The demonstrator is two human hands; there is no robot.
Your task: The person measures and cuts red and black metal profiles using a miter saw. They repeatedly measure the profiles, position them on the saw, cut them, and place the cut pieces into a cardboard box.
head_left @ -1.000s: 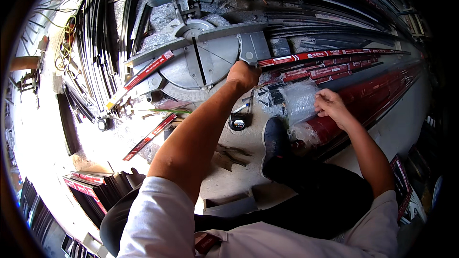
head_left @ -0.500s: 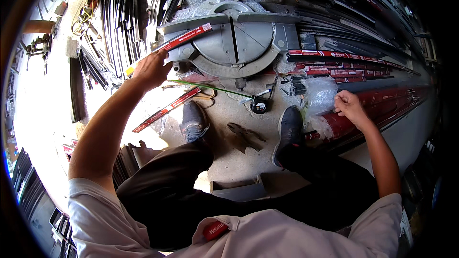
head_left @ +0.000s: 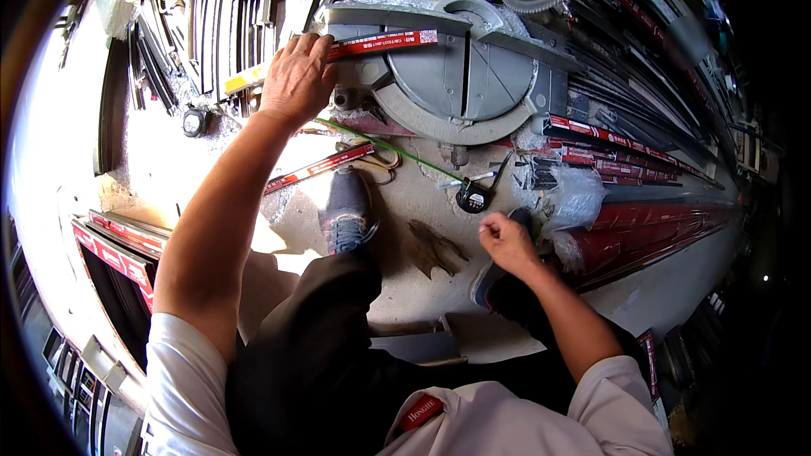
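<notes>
The left hand [head_left: 297, 76] grasps a red strip [head_left: 384, 44], which crosses the left edge of the saw table [head_left: 422, 84]; its red end lies near the back edge, its yellow end beyond the left. The right hand [head_left: 505, 241] hangs over the floor near a black tape measure [head_left: 473, 197], fingers curled; whether they hold anything I cannot tell.
</notes>
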